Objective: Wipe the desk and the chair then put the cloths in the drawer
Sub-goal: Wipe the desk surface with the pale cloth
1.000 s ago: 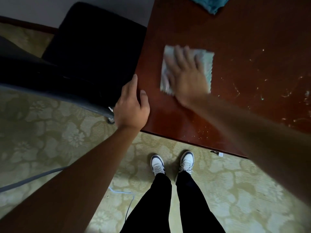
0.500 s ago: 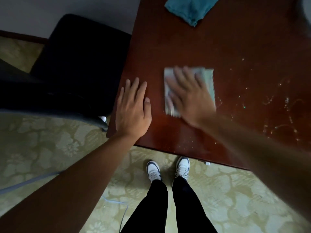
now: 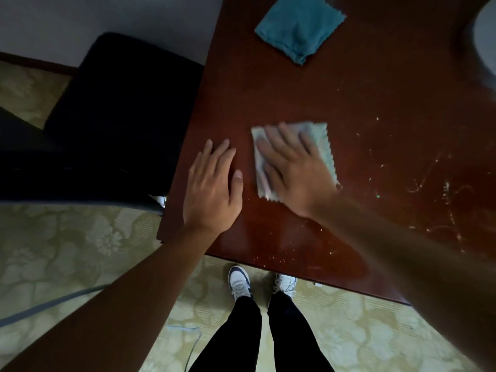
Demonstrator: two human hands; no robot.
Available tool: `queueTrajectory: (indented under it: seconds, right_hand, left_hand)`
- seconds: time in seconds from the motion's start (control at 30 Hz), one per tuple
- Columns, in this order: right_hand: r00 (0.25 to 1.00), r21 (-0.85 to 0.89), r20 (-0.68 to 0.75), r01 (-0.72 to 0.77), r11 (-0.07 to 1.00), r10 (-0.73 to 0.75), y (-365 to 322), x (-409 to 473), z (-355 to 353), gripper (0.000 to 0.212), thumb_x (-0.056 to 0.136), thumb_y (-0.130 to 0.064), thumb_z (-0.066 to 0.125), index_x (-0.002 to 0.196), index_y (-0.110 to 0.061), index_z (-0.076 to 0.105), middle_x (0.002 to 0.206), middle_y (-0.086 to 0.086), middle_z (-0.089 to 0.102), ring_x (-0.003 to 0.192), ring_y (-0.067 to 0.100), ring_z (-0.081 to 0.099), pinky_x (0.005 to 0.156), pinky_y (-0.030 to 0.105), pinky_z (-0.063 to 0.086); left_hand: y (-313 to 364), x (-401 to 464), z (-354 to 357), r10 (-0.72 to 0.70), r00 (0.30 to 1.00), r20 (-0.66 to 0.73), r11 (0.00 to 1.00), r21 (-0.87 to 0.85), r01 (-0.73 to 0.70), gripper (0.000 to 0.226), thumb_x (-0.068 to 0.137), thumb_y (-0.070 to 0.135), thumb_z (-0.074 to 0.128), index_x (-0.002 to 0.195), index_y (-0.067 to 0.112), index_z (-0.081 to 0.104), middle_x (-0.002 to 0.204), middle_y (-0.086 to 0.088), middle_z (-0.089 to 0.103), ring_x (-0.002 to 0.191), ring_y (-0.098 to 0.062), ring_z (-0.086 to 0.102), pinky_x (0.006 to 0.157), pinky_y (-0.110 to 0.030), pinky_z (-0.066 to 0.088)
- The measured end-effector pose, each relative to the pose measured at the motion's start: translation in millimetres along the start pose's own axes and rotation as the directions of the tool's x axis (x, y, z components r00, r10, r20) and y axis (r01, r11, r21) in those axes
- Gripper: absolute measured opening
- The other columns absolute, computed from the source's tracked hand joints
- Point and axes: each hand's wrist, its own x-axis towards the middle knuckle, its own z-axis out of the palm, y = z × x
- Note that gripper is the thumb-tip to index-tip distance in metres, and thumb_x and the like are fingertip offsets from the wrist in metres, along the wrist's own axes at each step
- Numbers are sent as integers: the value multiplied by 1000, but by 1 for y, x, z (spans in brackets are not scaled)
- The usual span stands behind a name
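Note:
A dark red wooden desk (image 3: 375,103) fills the upper right of the head view. My right hand (image 3: 292,167) presses flat, fingers spread, on a pale green-grey cloth (image 3: 326,149) near the desk's left front corner. My left hand (image 3: 212,186) rests flat on the bare desk beside it, fingers straight. A folded teal cloth (image 3: 298,30) lies at the far edge of the desk. A black chair (image 3: 115,116) stands just left of the desk. Pale crumbs and smears (image 3: 440,183) mark the desk to the right.
A pale round object (image 3: 485,41) sits at the desk's far right, cut off by the frame. Patterned yellow-green carpet (image 3: 80,237) covers the floor. My feet in white shoes (image 3: 240,283) stand at the desk's front edge. A thin cable (image 3: 53,304) runs across the floor at left.
My left hand moved from the desk's corner edge to lie flat on its top. My right hand slid the pale cloth toward me across the desk. The view shifted.

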Motion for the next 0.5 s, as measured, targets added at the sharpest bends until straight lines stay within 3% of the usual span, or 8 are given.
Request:
queueTrajectory:
  seconds: [0.1,0.23,0.4,0.5]
  right_hand:
    - [996,-47,69,61,997,-58,25,11,-8,55,103,-40,25,152,-18,34,159,9,28,150,29,18,120,51,12]
    - [995,-57,5,-99,993,99,32,94,-11,64,97,-44,15,150,-16,37,158,14,30,148,36,19,117,54,12]
    - [985,-11,3,173,985,-173,-3,39,5,51,101,-38,33,145,-17,46,155,12,37,147,32,25,117,55,19]
    - [989,-23,20,150,988,-150,14,54,-3,51,101,-39,32,145,-19,45,156,12,36,147,33,25,118,55,18]
  left_hand:
    - [0,1,-1,14,1000,-11,1000,1,-14,45,98,27,43,135,5,54,149,-10,49,146,-31,33,122,-42,21]
    - [-3,3,0,7,1000,5,1000,-1,-7,46,99,28,42,138,5,52,151,-9,47,148,-29,30,122,-42,21]
    - [-1,1,3,-22,999,-26,1000,-4,22,50,100,26,41,143,2,45,150,-13,47,146,-28,33,122,-38,21]
    - [0,2,2,-19,999,-36,1000,20,19,48,99,25,42,141,3,47,149,-12,49,146,-28,34,122,-34,17]
